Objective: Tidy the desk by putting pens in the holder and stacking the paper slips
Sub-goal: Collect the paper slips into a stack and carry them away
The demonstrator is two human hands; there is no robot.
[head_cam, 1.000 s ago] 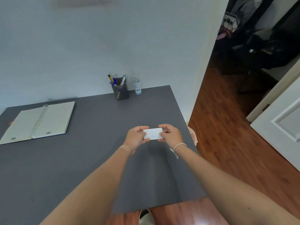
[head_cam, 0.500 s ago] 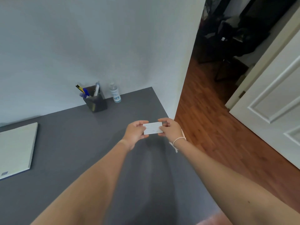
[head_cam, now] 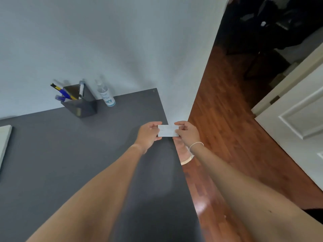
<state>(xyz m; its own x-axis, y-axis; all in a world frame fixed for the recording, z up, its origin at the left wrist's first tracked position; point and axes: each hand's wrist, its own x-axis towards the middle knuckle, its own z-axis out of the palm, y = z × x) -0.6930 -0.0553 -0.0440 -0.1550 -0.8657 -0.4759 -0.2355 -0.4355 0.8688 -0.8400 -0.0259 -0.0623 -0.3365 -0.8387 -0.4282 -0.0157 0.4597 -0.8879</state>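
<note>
Your left hand (head_cam: 148,135) and your right hand (head_cam: 187,133) are both pinched on one small stack of paper slips (head_cam: 167,130), one hand at each short end, thumbs toward you and fingers behind. You hold the slips in the air, level, above the right edge of the grey desk (head_cam: 52,154). A white string bracelet (head_cam: 195,144) circles your right wrist. From the slips, the dark pen holder (head_cam: 81,105) stands at about ten o'clock, well apart, close to the wall, with pens (head_cam: 64,92) leaning out of it. A small clear bottle (head_cam: 106,96) stands just beside the holder at its three o'clock. An open notebook (head_cam: 4,142) shows at the far nine o'clock edge.
</note>
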